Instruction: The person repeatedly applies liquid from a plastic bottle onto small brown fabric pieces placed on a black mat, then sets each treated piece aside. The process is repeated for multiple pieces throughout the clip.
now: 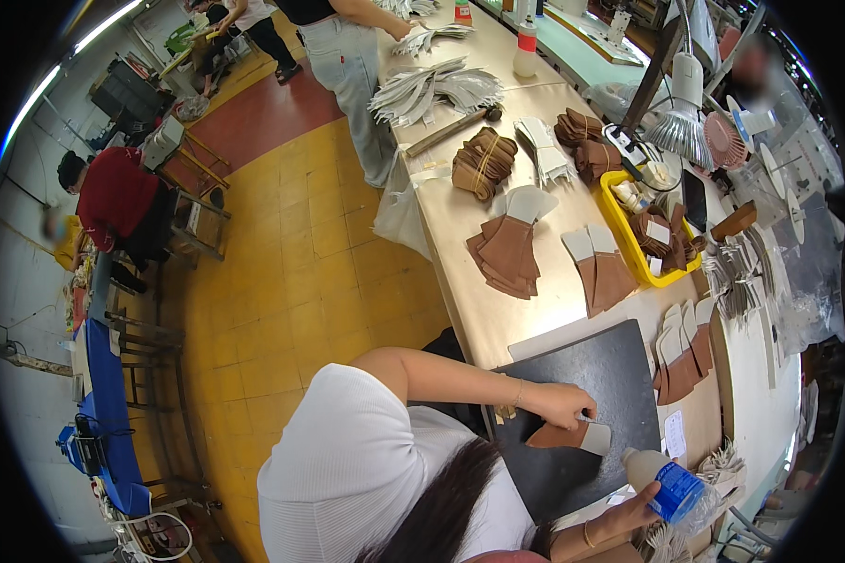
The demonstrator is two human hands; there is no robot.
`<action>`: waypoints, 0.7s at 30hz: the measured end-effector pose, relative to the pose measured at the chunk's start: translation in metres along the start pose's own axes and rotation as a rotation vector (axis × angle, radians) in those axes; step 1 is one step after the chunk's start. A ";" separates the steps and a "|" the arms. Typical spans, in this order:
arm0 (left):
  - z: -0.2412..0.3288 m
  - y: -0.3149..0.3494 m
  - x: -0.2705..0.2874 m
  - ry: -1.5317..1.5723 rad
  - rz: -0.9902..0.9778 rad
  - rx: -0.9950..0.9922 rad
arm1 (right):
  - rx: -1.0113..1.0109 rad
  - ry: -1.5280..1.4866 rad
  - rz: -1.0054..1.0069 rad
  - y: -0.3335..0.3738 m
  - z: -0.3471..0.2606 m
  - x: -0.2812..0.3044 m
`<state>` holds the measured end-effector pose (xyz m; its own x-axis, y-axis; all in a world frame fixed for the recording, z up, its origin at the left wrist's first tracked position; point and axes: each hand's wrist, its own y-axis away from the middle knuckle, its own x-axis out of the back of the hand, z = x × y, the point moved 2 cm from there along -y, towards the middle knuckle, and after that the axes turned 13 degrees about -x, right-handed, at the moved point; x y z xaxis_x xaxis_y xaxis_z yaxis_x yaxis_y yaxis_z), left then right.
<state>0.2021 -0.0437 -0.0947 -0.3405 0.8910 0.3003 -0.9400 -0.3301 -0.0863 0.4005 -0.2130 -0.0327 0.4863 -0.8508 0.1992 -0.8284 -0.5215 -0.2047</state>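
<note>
My left hand [561, 405] is over a black board [573, 361], fingers closed in a pinch at a small brown leather piece [556, 435] with a pale grey end. Something small and thin shows at the fingertips; its kind is too small to tell. My right hand [637, 511] is wrapped around a clear plastic bottle [678, 490] with a blue label. The bottle is tilted, its milky-white end toward the board, beside the leather piece's pale end.
Fanned brown-and-grey pieces [507, 249] lie beyond the board, more [681, 352] to its right. A yellow basket [662, 279] holds small bundles. Tied brown bundles [484, 161], a hammer [455, 131] and a lamp [683, 117] are farther off. Other people stand or sit across the yellow floor [282, 272].
</note>
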 end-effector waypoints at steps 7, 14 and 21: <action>-0.005 -0.001 -0.003 0.068 0.006 0.076 | -0.012 0.020 0.007 0.002 0.003 0.002; -0.002 0.000 -0.001 0.097 -0.007 0.106 | -0.004 0.025 0.008 0.001 -0.002 -0.001; -0.004 -0.001 -0.001 0.104 -0.001 0.070 | -0.001 0.038 -0.005 -0.001 -0.005 -0.006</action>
<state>0.2036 -0.0426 -0.0987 -0.3437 0.9175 0.2003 -0.9376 -0.3473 -0.0181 0.3969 -0.2074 -0.0292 0.4792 -0.8452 0.2368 -0.8265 -0.5253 -0.2025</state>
